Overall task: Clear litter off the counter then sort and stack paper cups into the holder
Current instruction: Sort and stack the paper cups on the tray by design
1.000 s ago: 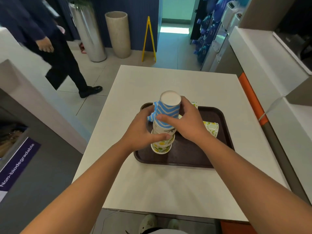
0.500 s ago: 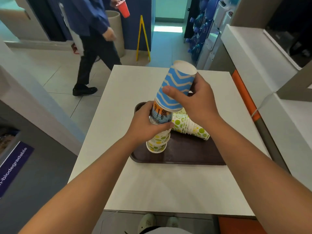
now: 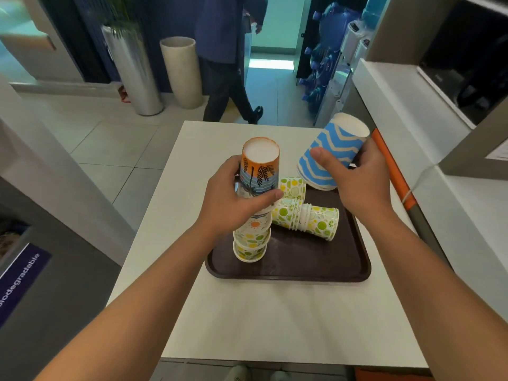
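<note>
Premises present as an office pantry or cafeteria corner. Supporting evidence: blue water-cooler bottles (image 3: pixel 323 48) stacked beside dispensers (image 3: pixel 350 50) at upper right; a waste bin label reading "biodegradable" (image 3: pixel 19 284) at lower left; a white tabletop (image 3: pixel 275 325) bearing a brown serving tray (image 3: pixel 302 265); tiled floor (image 3: pixel 96 144) and tall cylindrical planters (image 3: pixel 132 70) at upper left.

right-hand cup (image 3: pixel 331 154): blue, cream zigzags
top stacked cup (image 3: pixel 258 171): orange, black palms
lying cups (image 3: pixel 313 220): green-yellow citrus
tray (image 3: pixel 302 262): dark brown
tabletop (image 3: pixel 275 320): white

Both forearms extended forward, left hand (image 3: pixel 233 199) curled in a grip, right hand (image 3: pixel 354 180) likewise, fingertips apparently hidden behind.
</note>
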### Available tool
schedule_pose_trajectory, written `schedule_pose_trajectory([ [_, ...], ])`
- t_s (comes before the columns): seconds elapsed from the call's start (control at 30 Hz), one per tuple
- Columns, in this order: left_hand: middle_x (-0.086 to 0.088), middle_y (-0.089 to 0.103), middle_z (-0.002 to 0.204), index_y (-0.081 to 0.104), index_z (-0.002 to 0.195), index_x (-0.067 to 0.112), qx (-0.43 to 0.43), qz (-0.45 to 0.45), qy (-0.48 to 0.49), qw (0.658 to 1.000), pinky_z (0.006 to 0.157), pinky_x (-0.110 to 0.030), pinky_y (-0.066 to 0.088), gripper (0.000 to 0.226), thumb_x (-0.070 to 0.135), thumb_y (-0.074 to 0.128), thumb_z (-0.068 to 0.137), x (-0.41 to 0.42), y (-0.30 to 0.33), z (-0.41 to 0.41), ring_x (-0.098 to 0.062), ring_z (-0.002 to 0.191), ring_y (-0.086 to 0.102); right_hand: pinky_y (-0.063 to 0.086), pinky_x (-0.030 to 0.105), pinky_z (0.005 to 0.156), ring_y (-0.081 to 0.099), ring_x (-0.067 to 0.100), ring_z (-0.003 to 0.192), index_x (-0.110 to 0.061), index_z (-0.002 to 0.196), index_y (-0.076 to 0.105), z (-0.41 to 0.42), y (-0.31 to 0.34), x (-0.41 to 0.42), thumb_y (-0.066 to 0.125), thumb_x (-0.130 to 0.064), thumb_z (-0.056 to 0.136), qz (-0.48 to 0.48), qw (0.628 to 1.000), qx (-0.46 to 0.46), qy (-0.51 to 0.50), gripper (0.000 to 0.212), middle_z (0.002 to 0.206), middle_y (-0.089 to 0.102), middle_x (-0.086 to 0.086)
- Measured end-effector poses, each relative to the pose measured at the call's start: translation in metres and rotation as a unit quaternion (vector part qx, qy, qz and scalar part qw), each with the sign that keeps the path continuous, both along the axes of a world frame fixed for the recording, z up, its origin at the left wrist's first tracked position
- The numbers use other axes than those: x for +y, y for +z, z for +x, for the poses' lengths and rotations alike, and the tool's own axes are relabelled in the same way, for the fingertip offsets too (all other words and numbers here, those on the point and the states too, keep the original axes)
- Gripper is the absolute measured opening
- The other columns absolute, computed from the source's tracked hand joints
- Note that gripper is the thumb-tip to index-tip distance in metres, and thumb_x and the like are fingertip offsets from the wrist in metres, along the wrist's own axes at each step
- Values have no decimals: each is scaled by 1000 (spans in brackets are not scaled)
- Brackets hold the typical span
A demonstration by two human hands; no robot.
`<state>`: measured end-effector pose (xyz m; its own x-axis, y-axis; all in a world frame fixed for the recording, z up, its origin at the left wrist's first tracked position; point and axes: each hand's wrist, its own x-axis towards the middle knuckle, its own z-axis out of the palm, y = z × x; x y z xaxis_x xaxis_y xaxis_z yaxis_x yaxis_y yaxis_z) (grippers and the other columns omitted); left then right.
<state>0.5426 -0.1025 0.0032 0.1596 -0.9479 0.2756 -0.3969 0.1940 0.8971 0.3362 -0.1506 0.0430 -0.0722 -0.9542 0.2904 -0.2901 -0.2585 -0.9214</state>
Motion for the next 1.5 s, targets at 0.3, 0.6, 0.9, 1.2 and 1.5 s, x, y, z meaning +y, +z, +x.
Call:
schedule_pose_trajectory([
  [0.3, 3, 65, 111, 57, 119, 16, -39, -108, -11, 993, 88, -29, 54, 65, 42, 87, 67, -7, 39, -34, -10, 105, 62, 57, 36, 89, 66, 6, 103, -22, 121, 57, -44, -33, 11, 80, -49, 71, 49, 998, 11, -30, 62, 115, 68, -9],
  [0.6, 2, 66, 112, 56, 120, 13, 9, -115, -60, 992, 86, -28, 53, 63, 38, 86, 71, -14, 47, -93, -8, 105, 64, 55, 24, 80, 65, 1, 97, -25, 114, 55, -85, -79, 25, 83, -42, 70, 115, 991, 33, -55, 55, 105, 65, -18],
  [0.9, 12, 61, 106, 44, 118, 18, 25, 90, -85, 992, 74, 0, 41, 63, 23, 86, 72, -24, -74, -135, 23, 92, 55, 52, 38, 93, 61, 13, 105, -24, 117, 49, -111, -158, 34, 85, -33, 71, 199, 977, 68, -16, 59, 114, 62, -6],
  [1.2, 3, 42, 111, 53, 131, 22, -85, 144, -19, 986, 103, -38, 37, 76, 40, 87, 66, -34, -155, -144, -8, 109, 33, 48, 23, 90, 57, 9, 109, -30, 121, 50, -130, -194, 32, 86, -29, 70, 207, 974, 83, 36, 62, 116, 58, -6],
  [1.5, 0, 55, 118, 48, 117, 20, 2, 176, -40, 984, 89, -24, 53, 66, 23, 90, 66, -63, -171, -173, -12, 108, 60, 46, 10, 84, 56, -8, 106, -28, 121, 49, -150, -210, 31, 86, -26, 70, 227, 972, 63, 11, 63, 116, 59, -17],
])
